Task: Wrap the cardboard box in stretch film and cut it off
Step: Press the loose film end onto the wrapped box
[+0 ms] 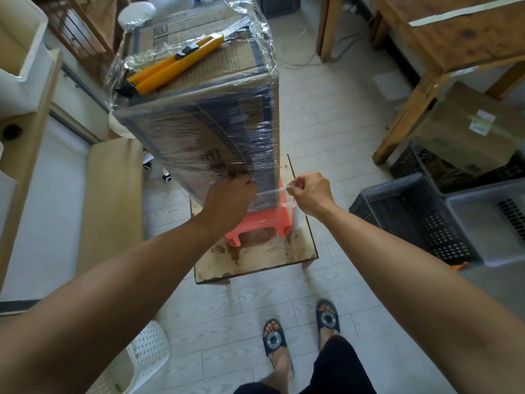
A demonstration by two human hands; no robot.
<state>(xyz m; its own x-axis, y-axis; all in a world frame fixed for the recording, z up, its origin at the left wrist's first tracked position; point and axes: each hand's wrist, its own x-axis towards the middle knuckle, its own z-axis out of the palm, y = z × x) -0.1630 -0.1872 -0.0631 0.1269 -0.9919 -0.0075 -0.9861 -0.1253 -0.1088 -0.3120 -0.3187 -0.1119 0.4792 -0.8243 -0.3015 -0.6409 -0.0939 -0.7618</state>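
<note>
While the right hand (309, 191) pinches a twisted strand of stretch film (274, 191) between thumb and curled fingers, the left hand (230, 191) is set against the lower front face of the cardboard box (199, 132). The left hand's fingers are curled in toward the film-covered board. Its fingertips are hidden behind the hand, so I cannot tell whether it grips the film or only presses on it. The strand runs taut from the left hand's knuckles across to the right hand, just off the box's near corner.

The box stands tall and upright directly beyond both hands, its sides covered in glossy, wrinkled film. It rests on a pink plastic stool (264, 220) just below the hands. The stool stands on a low, stained wooden desk (255, 260) beneath them. A whitish roll (297, 218) shows right under the right hand, beside the stool's leg.

Far above the left hand, on the box's top, lie yellow utility knives (176, 62) side by side, one with its blade out toward the far edge.

Well to the right of the right hand sit dark perforated crates (412, 211) on the floor. Nearer the person than the left hand is a white perforated basket (147, 345). Below both forearms, feet in dark sandals (274, 338) stand on pale floor planks.
</note>
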